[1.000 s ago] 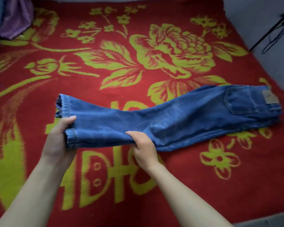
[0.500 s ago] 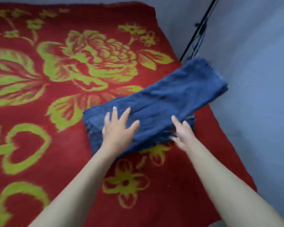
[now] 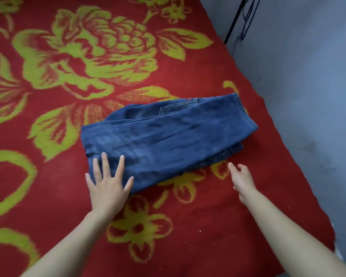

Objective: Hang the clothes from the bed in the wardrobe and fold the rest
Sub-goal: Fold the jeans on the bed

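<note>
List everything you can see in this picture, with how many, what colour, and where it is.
jeans: one, blue, folded on the blanket near its right edge
blanket: one, red with yellow-green flowers, filling most of the view
wall: one, grey-blue, right of the blanket
pole: one, black, slanted, top right
left hand: one, flat on the jeans' near left corner
right hand: one, relaxed, holding nothing, beside the jeans' near right edge

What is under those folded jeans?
The jeans lie on a red blanket with green flowers, visible all around them. Whatever else is beneath is covered and cannot be seen.
</note>
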{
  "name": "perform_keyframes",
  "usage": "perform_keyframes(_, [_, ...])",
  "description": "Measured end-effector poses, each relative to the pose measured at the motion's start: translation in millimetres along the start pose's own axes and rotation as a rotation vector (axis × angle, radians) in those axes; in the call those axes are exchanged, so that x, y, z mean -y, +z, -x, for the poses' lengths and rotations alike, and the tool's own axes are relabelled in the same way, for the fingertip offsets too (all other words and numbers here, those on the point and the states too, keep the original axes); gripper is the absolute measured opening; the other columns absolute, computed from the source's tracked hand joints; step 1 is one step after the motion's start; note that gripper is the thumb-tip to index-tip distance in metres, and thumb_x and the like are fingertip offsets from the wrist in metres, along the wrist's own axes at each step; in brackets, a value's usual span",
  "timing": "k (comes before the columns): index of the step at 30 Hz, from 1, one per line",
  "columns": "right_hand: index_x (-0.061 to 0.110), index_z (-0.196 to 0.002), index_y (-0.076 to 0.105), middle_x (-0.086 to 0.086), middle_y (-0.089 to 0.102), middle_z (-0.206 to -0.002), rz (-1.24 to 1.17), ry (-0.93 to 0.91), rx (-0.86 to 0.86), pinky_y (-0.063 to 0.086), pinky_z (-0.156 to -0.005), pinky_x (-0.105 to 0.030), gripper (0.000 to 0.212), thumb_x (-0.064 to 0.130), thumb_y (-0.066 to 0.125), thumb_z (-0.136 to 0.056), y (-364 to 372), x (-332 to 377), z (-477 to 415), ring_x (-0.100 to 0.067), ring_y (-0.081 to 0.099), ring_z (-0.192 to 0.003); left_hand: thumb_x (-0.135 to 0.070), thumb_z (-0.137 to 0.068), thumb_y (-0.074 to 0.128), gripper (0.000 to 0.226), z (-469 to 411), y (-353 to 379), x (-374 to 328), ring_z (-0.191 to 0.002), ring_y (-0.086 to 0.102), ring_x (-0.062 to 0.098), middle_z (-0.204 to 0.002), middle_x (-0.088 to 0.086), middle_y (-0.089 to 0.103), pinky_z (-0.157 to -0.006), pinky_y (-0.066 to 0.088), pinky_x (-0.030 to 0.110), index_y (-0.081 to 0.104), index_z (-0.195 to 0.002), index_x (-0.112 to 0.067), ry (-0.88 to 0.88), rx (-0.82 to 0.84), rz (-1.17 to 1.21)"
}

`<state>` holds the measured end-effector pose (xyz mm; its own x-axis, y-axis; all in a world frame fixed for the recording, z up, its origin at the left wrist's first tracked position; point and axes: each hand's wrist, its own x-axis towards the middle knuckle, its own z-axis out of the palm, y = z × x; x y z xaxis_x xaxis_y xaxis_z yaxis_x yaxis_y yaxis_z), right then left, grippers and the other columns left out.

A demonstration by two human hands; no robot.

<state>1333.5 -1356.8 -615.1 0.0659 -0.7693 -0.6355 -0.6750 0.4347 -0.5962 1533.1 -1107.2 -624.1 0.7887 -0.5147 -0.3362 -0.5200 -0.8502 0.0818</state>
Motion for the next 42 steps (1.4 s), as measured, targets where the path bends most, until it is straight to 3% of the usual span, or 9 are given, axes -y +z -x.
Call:
perform_keyframes(5, [0.016,-0.150,0.007,-0.005,0.021,-0.155,-0.090,0.050,0.027,0.030,-0.109,-0.048,0.083,0.052,0.050,-0.090,10,27,-26,-0.027,0.030,-0.137,-0.051,-0.085,0.029,0.066,-26,-16,-2,-0.137,0.030,0.039,-0.148,0.022,0.032,-0.100,0.029,0.064,0.046,-0.138,-0.016,0.293,-0.100,-0.083])
perform_keyframes(11, [0.005,-0.144,0.025,-0.008,0.036,-0.147,-0.222,0.041,-0.146,0.035,-0.108,-0.038,0.090,0.052,0.065,-0.079,27,40,-52,-0.025,0.040,-0.131,-0.066,-0.048,-0.051,0.089,-49,14,15,-0.133,-0.034,0.022,-0.142,0.002,-0.035,-0.113,-0.006,0.050,-0.035,-0.130,-0.036,0.186,0.119,-0.244])
perform_keyframes(16, [0.006,-0.135,0.039,-0.009,0.051,-0.134,-0.566,0.185,-0.233,0.047,-0.097,-0.043,0.075,0.029,0.078,-0.075,20,68,-73,-0.025,0.055,-0.115,-0.065,-0.046,-0.052,0.086,-53,20,15,-0.133,-0.035,0.024,-0.140,0.004,-0.039,-0.113,-0.008,0.050,-0.042,-0.126,-0.035,0.170,0.178,-0.220])
perform_keyframes(19, [0.008,-0.108,0.056,-0.003,0.059,-0.117,-0.577,0.267,-0.228,0.048,-0.061,-0.027,0.041,0.016,0.078,-0.075,14,66,-74,-0.017,0.060,-0.084,-0.066,-0.047,-0.050,0.083,-55,23,16,-0.127,-0.040,0.023,-0.138,0.003,-0.041,-0.113,-0.008,0.050,-0.044,-0.124,-0.036,0.171,0.168,-0.183])
perform_keyframes(23, [0.016,-0.083,0.054,0.000,0.061,-0.114,-0.559,0.271,-0.177,0.039,-0.054,-0.024,0.023,0.015,0.076,-0.076,8,74,-64,-0.009,0.053,-0.067,-0.073,-0.074,-0.017,0.071,-59,22,20,-0.136,-0.033,0.023,-0.139,0.001,-0.041,-0.114,-0.007,0.049,-0.035,-0.134,-0.037,0.173,0.201,-0.166])
perform_keyframes(29, [0.006,-0.103,0.066,-0.005,0.068,-0.099,-0.503,-0.295,-0.546,0.053,-0.083,-0.032,0.036,0.013,0.076,-0.069,48,131,7,-0.021,0.066,-0.089,-0.063,-0.092,0.022,0.067,-64,5,25,-0.142,-0.024,0.019,-0.156,0.000,-0.021,-0.115,-0.006,0.043,-0.008,-0.147,-0.039,0.182,0.288,-0.014])
perform_keyframes(34, [0.000,-0.102,0.067,-0.014,0.068,-0.090,-0.134,-1.038,-0.572,0.043,-0.080,-0.036,0.036,0.016,0.069,-0.070,122,144,108,-0.025,0.060,-0.087,-0.057,-0.087,0.028,0.072,-37,-37,47,-0.144,0.013,0.026,-0.154,0.010,0.023,-0.113,0.012,0.044,0.032,-0.146,-0.014,0.069,-0.281,0.408])
perform_keyframes(40, [0.016,-0.117,0.063,-0.007,0.062,-0.114,0.789,-1.410,0.376,0.032,-0.105,-0.042,0.048,0.030,0.074,-0.072,187,58,155,-0.021,0.052,-0.121,-0.045,-0.101,0.014,0.063,-13,-51,110,-0.142,0.020,0.022,-0.153,0.016,0.024,-0.109,0.011,0.019,0.021,-0.148,-0.004,-0.687,-0.745,1.092])
perform_keyframes(42, [0.025,-0.104,0.070,0.009,0.069,-0.099,1.004,-1.545,0.394,0.041,-0.101,-0.037,0.045,0.050,0.074,-0.067,189,32,150,-0.009,0.059,-0.112,-0.036,-0.103,0.020,0.057,-9,-50,116,-0.141,0.023,0.027,-0.152,0.021,0.024,-0.111,0.013,0.023,0.020,-0.148,-0.002,-0.838,-0.771,1.067])
